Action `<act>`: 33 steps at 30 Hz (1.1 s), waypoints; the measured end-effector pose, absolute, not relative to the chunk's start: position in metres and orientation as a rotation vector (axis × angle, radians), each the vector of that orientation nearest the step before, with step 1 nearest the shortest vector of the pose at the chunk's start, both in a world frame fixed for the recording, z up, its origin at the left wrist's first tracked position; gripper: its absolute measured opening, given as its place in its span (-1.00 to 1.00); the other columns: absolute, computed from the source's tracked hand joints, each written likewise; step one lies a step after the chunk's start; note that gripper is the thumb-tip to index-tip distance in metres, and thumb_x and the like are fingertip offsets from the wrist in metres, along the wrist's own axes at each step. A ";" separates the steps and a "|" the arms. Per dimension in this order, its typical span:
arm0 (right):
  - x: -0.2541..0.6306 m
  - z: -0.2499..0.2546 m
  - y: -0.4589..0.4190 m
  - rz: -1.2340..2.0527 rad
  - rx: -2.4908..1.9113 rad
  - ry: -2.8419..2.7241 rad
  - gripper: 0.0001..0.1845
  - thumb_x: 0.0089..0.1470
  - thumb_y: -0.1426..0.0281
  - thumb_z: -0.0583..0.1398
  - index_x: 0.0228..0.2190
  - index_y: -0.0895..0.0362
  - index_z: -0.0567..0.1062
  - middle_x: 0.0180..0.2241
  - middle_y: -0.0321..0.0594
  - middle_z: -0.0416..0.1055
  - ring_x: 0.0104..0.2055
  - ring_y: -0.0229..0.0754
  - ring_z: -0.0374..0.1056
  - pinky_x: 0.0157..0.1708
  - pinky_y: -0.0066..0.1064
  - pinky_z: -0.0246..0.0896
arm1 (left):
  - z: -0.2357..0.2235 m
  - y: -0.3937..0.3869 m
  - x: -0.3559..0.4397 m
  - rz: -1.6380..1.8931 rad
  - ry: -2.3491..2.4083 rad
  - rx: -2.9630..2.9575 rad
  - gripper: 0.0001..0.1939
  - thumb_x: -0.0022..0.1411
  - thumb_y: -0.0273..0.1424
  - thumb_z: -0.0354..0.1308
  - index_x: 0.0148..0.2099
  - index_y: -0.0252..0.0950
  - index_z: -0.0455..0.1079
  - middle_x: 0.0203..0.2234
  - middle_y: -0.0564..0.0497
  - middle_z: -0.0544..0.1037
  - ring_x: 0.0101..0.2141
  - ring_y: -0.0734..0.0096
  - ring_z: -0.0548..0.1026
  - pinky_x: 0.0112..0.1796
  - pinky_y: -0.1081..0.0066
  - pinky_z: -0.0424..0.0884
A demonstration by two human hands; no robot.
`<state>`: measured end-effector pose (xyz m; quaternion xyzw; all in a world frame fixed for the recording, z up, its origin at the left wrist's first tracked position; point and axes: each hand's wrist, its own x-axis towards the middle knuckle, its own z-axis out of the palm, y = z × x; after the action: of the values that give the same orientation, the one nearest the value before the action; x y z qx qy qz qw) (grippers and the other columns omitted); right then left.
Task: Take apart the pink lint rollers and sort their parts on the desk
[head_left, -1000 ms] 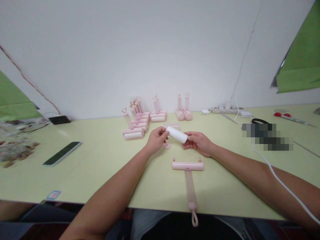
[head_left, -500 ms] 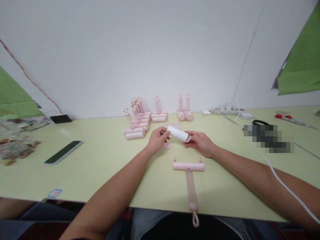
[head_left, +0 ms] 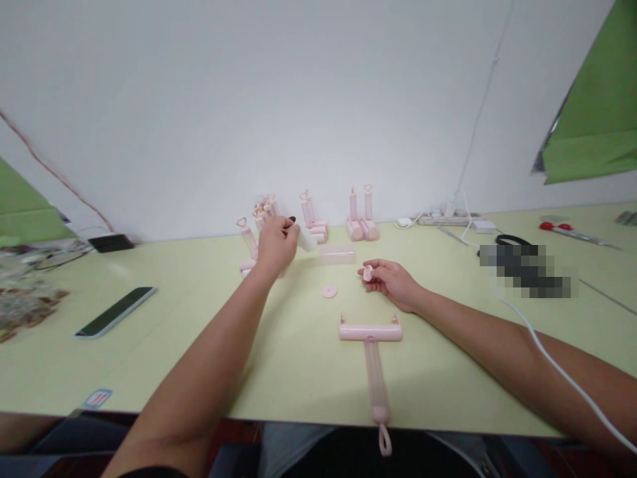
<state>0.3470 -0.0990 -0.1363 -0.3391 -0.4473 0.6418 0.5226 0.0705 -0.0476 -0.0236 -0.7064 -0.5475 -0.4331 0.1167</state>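
Note:
My left hand (head_left: 277,244) is raised over the back of the table, fingers closed round a white lint-roller refill (head_left: 306,238), blurred by motion. Between the fingertips of my right hand (head_left: 391,282) is a small pink end cap (head_left: 367,273). A flat pink disc (head_left: 329,291) lies on the table between the two hands. Behind it rests a clear, pinkish cover (head_left: 337,254). Closer to me, a pink lint-roller handle (head_left: 371,332) lies with its bare frame pointing away and its loop over the table edge.
Several pink lint rollers stand at the wall, partly behind my left hand, with a pair (head_left: 362,228) farther right. A phone (head_left: 117,312) lies left. On the right are a power strip (head_left: 448,220), red-handled scissors (head_left: 562,228) and a white cable (head_left: 547,355) crossing my forearm.
My left hand has carried the white refill away from my right hand, up and to the left. The end cap has stayed in my right hand, apart from the refill.

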 end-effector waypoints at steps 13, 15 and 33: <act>0.345 -0.136 -0.101 1.437 -0.875 -1.260 -0.67 -0.04 0.42 0.25 -0.16 0.16 0.54 -0.15 -0.09 0.51 -0.35 -0.26 0.40 -0.38 -0.42 0.37 | -0.054 0.002 0.071 -0.791 -1.784 -2.213 -0.76 0.21 -0.32 0.07 -0.20 -0.34 0.48 -0.20 -0.18 0.42 -0.16 0.17 0.44 -0.07 0.24 0.34; 0.343 -0.139 -0.101 1.372 -0.897 -1.324 -0.63 -0.03 0.41 0.24 -0.12 0.16 0.54 -0.17 -0.13 0.51 -0.37 -0.27 0.38 -0.36 -0.40 0.36 | -0.050 -0.005 0.072 -0.821 -1.773 -2.172 -0.75 0.21 -0.32 0.08 -0.13 -0.33 0.46 -0.13 -0.18 0.39 -0.15 0.17 0.44 -0.06 0.24 0.34; 0.348 -0.138 -0.103 0.425 -1.066 -2.172 -0.88 0.01 0.48 0.23 -0.40 0.13 0.60 -0.22 -0.13 0.57 -0.11 -0.06 0.44 -0.08 -0.28 0.22 | -0.088 -0.099 0.121 -0.183 -1.533 -2.823 -0.77 0.22 -0.23 0.09 -0.17 -0.26 0.42 -0.35 -0.03 0.55 -0.37 0.31 0.47 -0.39 0.41 0.29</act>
<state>0.3482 -0.1026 -0.1376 -0.4089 -0.8327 0.1629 0.3360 0.1211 -0.0993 -0.0877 -0.8768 -0.4760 -0.0568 -0.0381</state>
